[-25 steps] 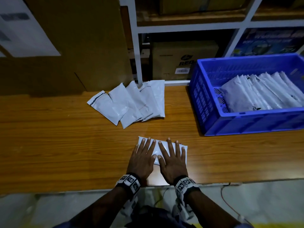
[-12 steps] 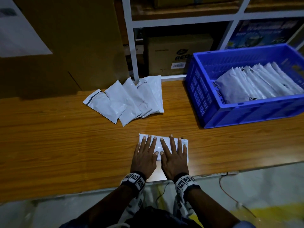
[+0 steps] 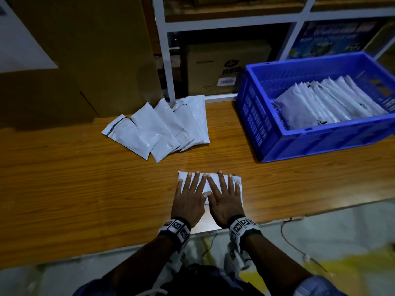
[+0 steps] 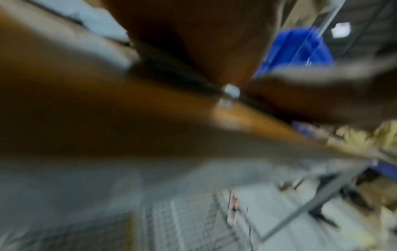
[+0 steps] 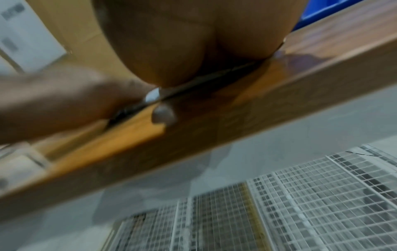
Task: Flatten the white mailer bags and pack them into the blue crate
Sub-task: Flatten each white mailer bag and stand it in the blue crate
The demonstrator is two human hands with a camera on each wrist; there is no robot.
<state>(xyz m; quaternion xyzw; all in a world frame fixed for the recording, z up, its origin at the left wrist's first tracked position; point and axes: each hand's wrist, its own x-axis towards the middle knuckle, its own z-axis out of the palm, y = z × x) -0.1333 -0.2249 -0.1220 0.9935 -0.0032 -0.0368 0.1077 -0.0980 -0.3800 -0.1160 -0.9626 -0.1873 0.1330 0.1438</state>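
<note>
One white mailer bag (image 3: pixel 203 182) lies flat near the front edge of the wooden table (image 3: pixel 64 189). My left hand (image 3: pixel 189 194) and right hand (image 3: pixel 224 196) press on it side by side, palms down, fingers straight and spread. A fanned pile of several white mailer bags (image 3: pixel 158 129) lies further back, left of centre. The blue crate (image 3: pixel 316 142) stands at the right with several mailers (image 3: pixel 324 103) leaning in a row inside. Both wrist views are blurred and show only the palms on the table edge; the blue crate (image 4: pixel 294 49) shows in the left one.
A large brown cardboard box (image 3: pixel 74 60) stands at the back left. A white shelf frame (image 3: pixel 166 60) rises behind the pile, with a carton (image 3: pixel 224 67) inside. A thin cable (image 3: pixel 288 236) hangs below the table's front edge.
Both hands stay flat on the mailer, with no clear shift between the frames. The head camera has tilted, so the scene sits a little differently in view.
</note>
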